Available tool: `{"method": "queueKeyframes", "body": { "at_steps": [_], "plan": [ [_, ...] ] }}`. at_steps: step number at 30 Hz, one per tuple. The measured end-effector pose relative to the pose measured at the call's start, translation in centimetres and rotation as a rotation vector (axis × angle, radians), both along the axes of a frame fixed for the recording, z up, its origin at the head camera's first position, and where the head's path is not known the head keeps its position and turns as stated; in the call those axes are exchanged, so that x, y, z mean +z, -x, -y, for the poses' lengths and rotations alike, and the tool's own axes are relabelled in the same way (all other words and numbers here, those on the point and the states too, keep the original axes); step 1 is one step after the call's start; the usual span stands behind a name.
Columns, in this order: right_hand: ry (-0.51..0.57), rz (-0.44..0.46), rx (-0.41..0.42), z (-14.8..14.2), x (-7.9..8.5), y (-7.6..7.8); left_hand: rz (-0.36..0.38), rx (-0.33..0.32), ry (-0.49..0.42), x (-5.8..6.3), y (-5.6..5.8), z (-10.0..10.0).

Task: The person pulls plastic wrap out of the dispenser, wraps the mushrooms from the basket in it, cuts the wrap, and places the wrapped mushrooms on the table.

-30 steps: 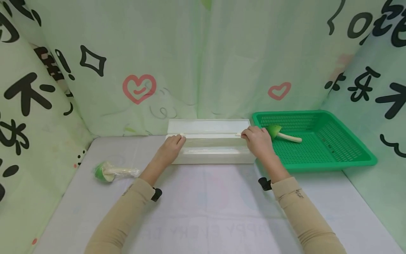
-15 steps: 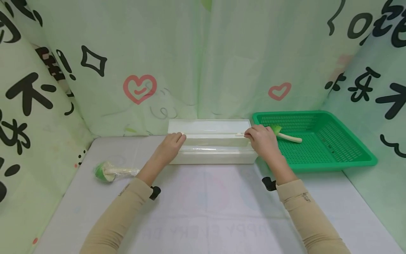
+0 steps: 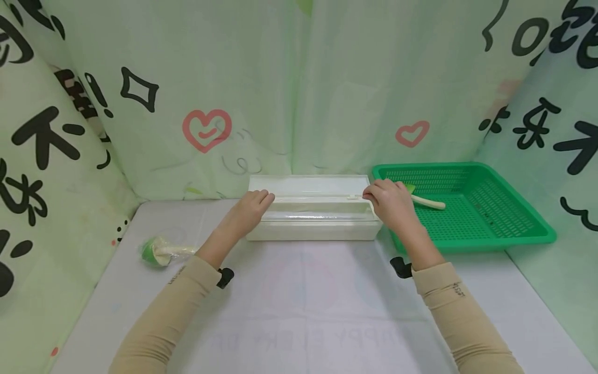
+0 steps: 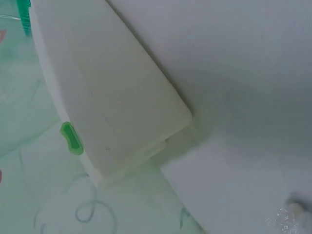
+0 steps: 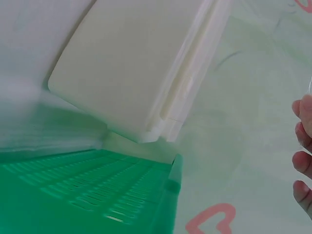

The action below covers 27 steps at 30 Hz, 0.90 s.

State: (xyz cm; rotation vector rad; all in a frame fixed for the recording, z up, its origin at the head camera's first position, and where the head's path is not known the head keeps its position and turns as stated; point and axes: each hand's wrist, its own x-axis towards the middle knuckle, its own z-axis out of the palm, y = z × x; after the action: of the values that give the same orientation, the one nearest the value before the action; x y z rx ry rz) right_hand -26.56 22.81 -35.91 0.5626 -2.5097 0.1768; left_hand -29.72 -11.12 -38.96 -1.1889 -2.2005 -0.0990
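Note:
A long white cling film dispenser (image 3: 314, 232) stands at the back of the table, its lid (image 3: 308, 185) raised behind it. Clear cling film (image 3: 322, 214) shines across its opening. At the dispenser's left end, my left hand (image 3: 247, 212) pinches the film's edge with curled fingers; the fingertips are partly hidden. My right hand (image 3: 393, 206) pinches the film at the right end, beside a small white slider (image 3: 353, 197). In the right wrist view, only the curled fingers (image 5: 303, 163) show at the right border, with a sliver of clear film above them.
Right of the dispenser sits a green plastic basket (image 3: 514, 241), holding a green-headed ladle (image 3: 428, 202) with a white handle. A film-wrapped green and cream ladle (image 3: 161, 252) lies on the left of the white-covered table (image 3: 299, 311). Printed curtains (image 3: 336, 93) enclose the back and sides.
Both hands have risen slightly and drifted apart, the left one leftward and the right one rightward. The right hand now covers more of the ladle in the basket.

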Motion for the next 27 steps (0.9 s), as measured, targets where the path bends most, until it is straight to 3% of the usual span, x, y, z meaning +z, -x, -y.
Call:
{"method": "queueKeyframes", "body": {
  "at_steps": [6, 14, 21, 27],
  "plan": [
    [0.002, -0.055, 0.025, 0.1, 0.2, 0.0, 0.013, -0.013, 0.004, 0.2, 0.1, 0.3],
    [0.002, -0.057, 0.022, 0.2, 0.8, -0.2, 0.081, -0.01, 0.026, 1.1, 0.0, 0.6],
    [0.015, -0.072, 0.009, 0.1, 1.5, -0.2, 0.064, -0.018, 0.016, 2.0, 0.1, 0.4],
    [0.045, -0.08, 0.011, 0.0, 2.0, -0.2, 0.094, -0.018, -0.01, 2.7, 0.3, 0.3]
  ]
}}
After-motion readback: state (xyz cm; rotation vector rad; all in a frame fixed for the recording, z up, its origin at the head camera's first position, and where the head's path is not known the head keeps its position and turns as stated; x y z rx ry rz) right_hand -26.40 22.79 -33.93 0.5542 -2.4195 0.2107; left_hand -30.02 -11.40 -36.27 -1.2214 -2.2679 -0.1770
